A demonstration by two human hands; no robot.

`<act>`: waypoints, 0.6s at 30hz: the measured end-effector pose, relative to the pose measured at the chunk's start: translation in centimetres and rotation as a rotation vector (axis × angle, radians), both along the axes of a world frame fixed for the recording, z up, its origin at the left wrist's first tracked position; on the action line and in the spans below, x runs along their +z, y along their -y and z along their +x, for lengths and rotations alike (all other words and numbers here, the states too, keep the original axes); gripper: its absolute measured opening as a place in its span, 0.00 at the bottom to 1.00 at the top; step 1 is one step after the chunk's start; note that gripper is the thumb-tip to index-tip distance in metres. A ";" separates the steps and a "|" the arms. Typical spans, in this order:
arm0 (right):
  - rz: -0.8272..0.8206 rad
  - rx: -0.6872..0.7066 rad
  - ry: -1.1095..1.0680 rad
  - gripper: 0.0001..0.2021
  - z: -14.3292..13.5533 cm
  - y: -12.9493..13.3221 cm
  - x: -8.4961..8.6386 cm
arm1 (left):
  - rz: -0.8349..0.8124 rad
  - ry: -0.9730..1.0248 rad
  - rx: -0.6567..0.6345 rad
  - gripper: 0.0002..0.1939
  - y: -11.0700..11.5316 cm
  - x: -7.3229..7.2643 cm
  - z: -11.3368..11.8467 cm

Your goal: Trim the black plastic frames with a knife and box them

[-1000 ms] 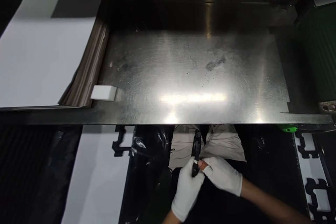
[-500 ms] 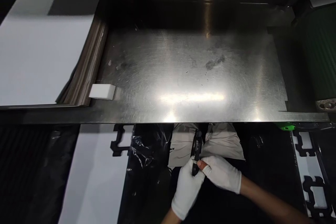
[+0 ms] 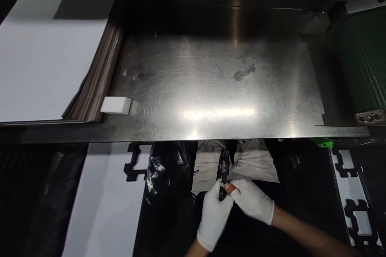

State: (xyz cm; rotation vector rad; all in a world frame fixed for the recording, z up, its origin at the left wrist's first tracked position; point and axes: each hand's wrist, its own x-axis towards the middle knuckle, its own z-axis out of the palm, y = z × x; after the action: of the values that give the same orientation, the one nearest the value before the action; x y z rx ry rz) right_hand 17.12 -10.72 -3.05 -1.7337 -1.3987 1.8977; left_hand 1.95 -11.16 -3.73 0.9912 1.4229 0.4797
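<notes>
In my lap, below the metal table's edge, I hold a narrow black plastic frame part [image 3: 223, 166] nearly upright, seen edge-on. My left hand [image 3: 213, 216], in a white glove, is closed round its lower end. My right hand [image 3: 252, 201], also gloved but with the thumb tip bare, is closed with the thumb pressed at the part's edge, close to the left fingers. The fingers hide the part's lower section and whatever fine detail the thumb touches.
The scratched steel table [image 3: 211, 84] spans the front. On its left lie a stack of white sheets [image 3: 54, 60] and a white block [image 3: 116, 105]. Similar black frame parts lie on white sheets at left [image 3: 131, 166] and right [image 3: 358, 217]. A green ribbed object [image 3: 364, 60] stands far right.
The view has shifted slightly. Both hands keep their grip on the black part, which looks turned a little; the hands have barely moved.
</notes>
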 end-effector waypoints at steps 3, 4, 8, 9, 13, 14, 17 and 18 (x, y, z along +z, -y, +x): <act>-0.021 -0.050 -0.019 0.19 -0.2 0.1 0.2 | -0.007 -0.014 0.012 0.12 0.4 -0.6 -0.1; -0.028 -0.064 -0.027 0.19 -0.3 0.1 0.3 | -0.006 -0.019 0.012 0.12 0.5 -0.7 -0.1; -0.034 -0.079 -0.042 0.19 -0.4 0.2 0.3 | 0.011 -0.049 0.008 0.15 0.7 -1.0 -0.1; -0.027 -0.078 -0.041 0.19 -0.4 0.3 0.3 | 0.010 -0.057 0.009 0.16 0.7 -1.0 -0.1; -0.004 -0.085 -0.042 0.19 -0.4 0.4 0.0 | -0.002 -0.066 -0.002 0.13 0.7 -0.9 -0.1; -0.003 -0.087 -0.043 0.19 -0.4 0.5 -0.1 | 0.001 -0.068 -0.008 0.13 0.7 -0.9 -0.1; -0.005 -0.089 -0.042 0.19 -0.4 0.5 -0.1 | 0.009 -0.096 -0.012 0.14 0.8 -1.0 -0.2; -0.001 -0.088 -0.041 0.19 -0.4 0.5 -0.1 | 0.012 -0.107 -0.011 0.15 0.8 -1.0 -0.2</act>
State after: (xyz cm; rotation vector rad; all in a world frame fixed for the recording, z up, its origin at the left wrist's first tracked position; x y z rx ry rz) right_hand 16.76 -11.27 -3.18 -1.7178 -1.2856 1.8774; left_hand 1.74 -12.00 -4.72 1.0467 1.5104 0.4333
